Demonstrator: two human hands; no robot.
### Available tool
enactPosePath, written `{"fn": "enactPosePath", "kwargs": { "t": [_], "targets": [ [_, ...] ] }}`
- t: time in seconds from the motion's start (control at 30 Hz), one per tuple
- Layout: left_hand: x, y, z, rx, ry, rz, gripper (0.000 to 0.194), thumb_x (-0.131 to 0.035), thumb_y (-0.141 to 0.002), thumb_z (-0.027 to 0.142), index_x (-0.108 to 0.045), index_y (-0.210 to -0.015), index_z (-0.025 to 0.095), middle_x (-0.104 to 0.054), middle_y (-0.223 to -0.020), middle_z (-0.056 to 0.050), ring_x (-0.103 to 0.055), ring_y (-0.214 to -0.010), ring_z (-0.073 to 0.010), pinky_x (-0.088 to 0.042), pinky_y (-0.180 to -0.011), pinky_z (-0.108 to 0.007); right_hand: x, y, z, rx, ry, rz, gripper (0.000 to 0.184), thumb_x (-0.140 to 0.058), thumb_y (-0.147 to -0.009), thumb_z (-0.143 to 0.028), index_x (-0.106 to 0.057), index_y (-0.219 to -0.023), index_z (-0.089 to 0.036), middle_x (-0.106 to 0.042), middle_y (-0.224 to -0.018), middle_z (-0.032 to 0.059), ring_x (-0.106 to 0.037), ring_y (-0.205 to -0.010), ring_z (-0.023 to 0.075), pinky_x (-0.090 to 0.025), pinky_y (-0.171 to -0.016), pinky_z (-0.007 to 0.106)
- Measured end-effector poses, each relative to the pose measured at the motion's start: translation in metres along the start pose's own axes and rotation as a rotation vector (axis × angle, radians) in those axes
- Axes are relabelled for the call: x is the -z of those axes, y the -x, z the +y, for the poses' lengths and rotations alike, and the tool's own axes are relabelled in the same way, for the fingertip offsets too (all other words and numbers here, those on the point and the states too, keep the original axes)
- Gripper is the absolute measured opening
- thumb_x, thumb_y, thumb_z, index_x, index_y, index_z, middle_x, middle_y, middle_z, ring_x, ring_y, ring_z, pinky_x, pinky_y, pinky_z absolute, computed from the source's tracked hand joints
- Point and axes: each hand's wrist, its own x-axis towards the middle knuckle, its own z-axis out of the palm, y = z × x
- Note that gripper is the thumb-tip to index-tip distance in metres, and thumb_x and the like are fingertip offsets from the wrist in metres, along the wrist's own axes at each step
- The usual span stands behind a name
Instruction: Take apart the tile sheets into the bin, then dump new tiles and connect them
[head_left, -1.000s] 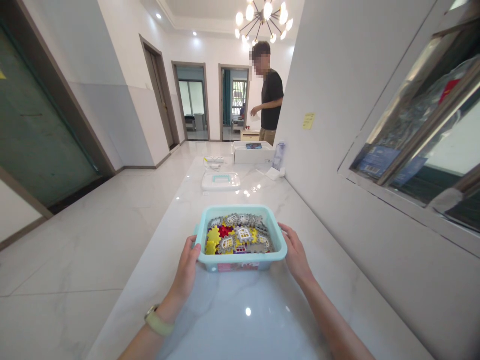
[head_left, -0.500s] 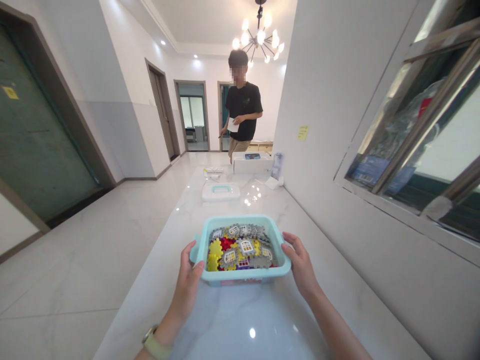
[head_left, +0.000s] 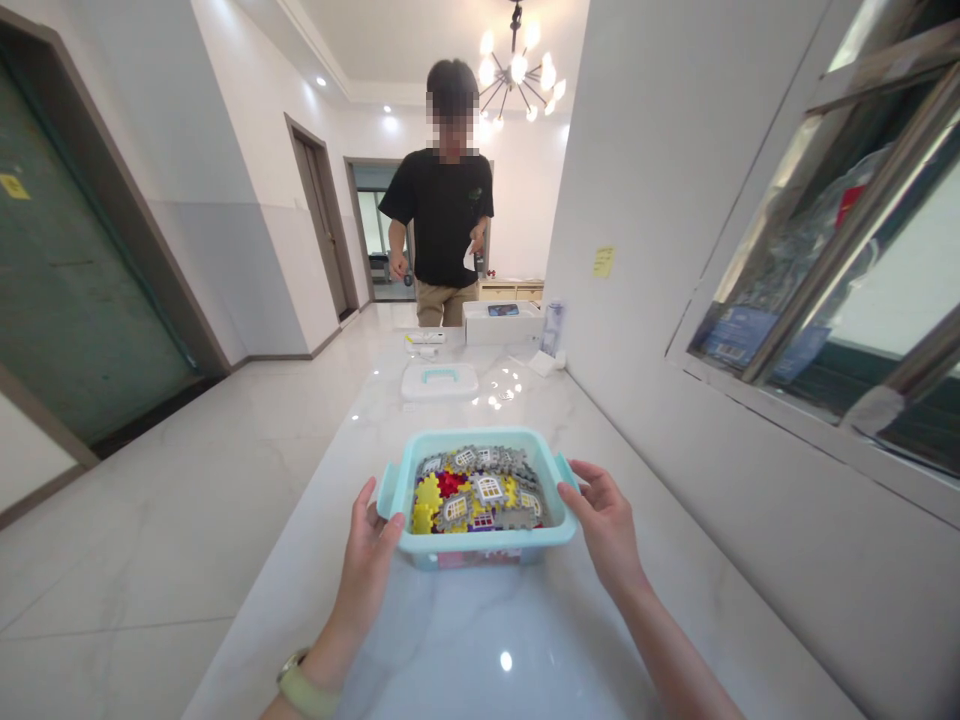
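Observation:
A turquoise-rimmed plastic storage box point(head_left: 480, 542) stands open-topped in front of me on the white marble-look table. Inside lie interlocking plastic building pieces: grey ones with white window inserts point(head_left: 489, 489), yellow gear-edged ones point(head_left: 427, 492), and some red and purple. My left hand point(head_left: 366, 560) grips the box's left side, thumb at the rim, fingers partly hidden behind the left handle flap point(head_left: 386, 490). On the opposite side, my right hand point(head_left: 609, 528) has its thumb on the rim and its fingers around the right handle flap point(head_left: 567, 471).
Farther along the table point(head_left: 352, 470) lies a white lid point(head_left: 440, 381) with a turquoise handle. Behind it are a white box point(head_left: 499, 328) with a phone on top, a clear bottle point(head_left: 553, 328) and papers. A person point(head_left: 446, 220) stands at the far end. A wall runs along the right.
The person at the far end has come nearer and moved left, now facing the table. The box's side flaps stand out more, the right one now plainly visible. Both my hands stay on the box.

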Motion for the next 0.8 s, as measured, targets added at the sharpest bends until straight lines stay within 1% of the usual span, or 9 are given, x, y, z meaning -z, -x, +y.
{"fn": "enactPosePath", "kwargs": {
  "t": [0.1, 0.17, 0.27, 0.33, 0.43, 0.5, 0.6, 0.7, 0.8],
  "targets": [
    [0.001, -0.003, 0.0, 0.016, -0.003, -0.059, 0.065, -0.071, -0.077, 0.046, -0.05, -0.135, 0.023, -0.056, -0.137, -0.009, -0.052, -0.126, -0.0283, -0.048, -0.1, -0.035, 0.0, 0.002, -0.003, 0.006, 0.016, -0.012, 0.045, -0.077, -0.072, -0.048, -0.065, -0.107, -0.023, -0.072, -0.095, 0.0067, -0.066, -0.077, 0.0227, -0.055, -0.063, 0.034],
    [0.004, -0.005, -0.002, 0.014, -0.02, -0.096, 0.065, -0.069, -0.08, 0.046, -0.049, -0.138, 0.024, -0.053, -0.141, -0.007, -0.047, -0.131, -0.0281, -0.045, -0.104, -0.035, 0.0, 0.002, -0.004, 0.014, 0.04, -0.021, 0.045, -0.076, -0.073, -0.048, -0.066, -0.109, -0.023, -0.072, -0.094, 0.0065, -0.066, -0.076, 0.0222, -0.055, -0.062, 0.033],
    [0.008, -0.006, -0.002, -0.001, -0.089, -0.082, 0.068, -0.069, -0.079, 0.046, -0.049, -0.14, 0.025, -0.054, -0.14, -0.006, -0.046, -0.131, -0.0293, -0.044, -0.104, -0.036, 0.0, 0.002, -0.004, 0.045, 0.062, -0.031, 0.039, -0.075, -0.075, -0.047, -0.068, -0.104, -0.022, -0.071, -0.11, 0.0096, -0.067, -0.087, 0.0243, -0.056, -0.067, 0.034],
    [0.01, -0.007, 0.0, -0.047, -0.158, -0.082, 0.064, -0.069, -0.078, 0.047, -0.054, -0.136, 0.024, -0.055, -0.138, -0.006, -0.047, -0.13, -0.0303, -0.042, -0.107, -0.038, 0.0, 0.002, -0.003, 0.06, 0.068, -0.04, 0.034, -0.073, -0.076, -0.047, -0.07, -0.098, -0.022, -0.067, -0.122, 0.0107, -0.065, -0.099, 0.0269, -0.056, -0.073, 0.036],
    [0.01, -0.006, 0.004, -0.122, -0.225, -0.108, 0.055, -0.067, -0.079, 0.047, -0.061, -0.129, 0.025, -0.054, -0.138, -0.006, -0.043, -0.133, -0.0303, -0.037, -0.111, -0.039, 0.002, -0.001, 0.001, 0.057, 0.047, -0.049, 0.031, -0.07, -0.079, -0.048, -0.072, -0.094, -0.022, -0.066, -0.125, 0.0098, -0.061, -0.111, 0.0283, -0.054, -0.084, 0.038],
    [0.01, -0.006, 0.007, -0.123, -0.238, -0.119, 0.054, -0.066, -0.079, 0.047, -0.062, -0.128, 0.025, -0.054, -0.137, -0.007, -0.043, -0.133, -0.0304, -0.038, -0.11, -0.04, 0.004, -0.003, 0.006, 0.002, -0.016, -0.033, 0.032, -0.069, -0.08, -0.049, -0.072, -0.097, -0.022, -0.069, -0.119, 0.0083, -0.063, -0.107, 0.0265, -0.054, -0.082, 0.036],
    [0.01, -0.006, 0.009, -0.114, -0.233, -0.133, 0.055, -0.067, -0.079, 0.047, -0.062, -0.128, 0.025, -0.054, -0.136, -0.007, -0.043, -0.133, -0.0305, -0.038, -0.11, -0.039, 0.004, -0.007, 0.012, -0.185, -0.153, -0.012, 0.037, -0.067, -0.079, -0.05, -0.069, -0.103, -0.023, -0.073, -0.106, 0.0062, -0.068, -0.088, 0.024, -0.055, -0.066, 0.032],
    [0.011, -0.006, 0.008, -0.13, -0.211, -0.158, 0.054, -0.067, -0.08, 0.045, -0.062, -0.129, 0.025, -0.054, -0.135, -0.007, -0.043, -0.133, -0.0299, -0.038, -0.11, -0.038, 0.002, -0.008, 0.011, -0.359, -0.241, -0.126, 0.037, -0.061, -0.081, -0.053, -0.07, -0.099, -0.021, -0.074, -0.097, 0.0063, -0.07, -0.084, 0.0264, -0.056, -0.063, 0.034],
    [0.012, -0.005, 0.006, -0.157, -0.204, -0.19, 0.051, -0.066, -0.082, 0.043, -0.061, -0.131, 0.026, -0.054, -0.137, -0.006, -0.042, -0.134, -0.0292, -0.036, -0.112, -0.039, 0.004, -0.007, 0.004, -0.433, -0.255, -0.248, 0.039, -0.058, -0.082, -0.053, -0.071, -0.096, -0.02, -0.076, -0.093, 0.007, -0.071, -0.088, 0.0298, -0.057, -0.069, 0.039]
  ]
}}
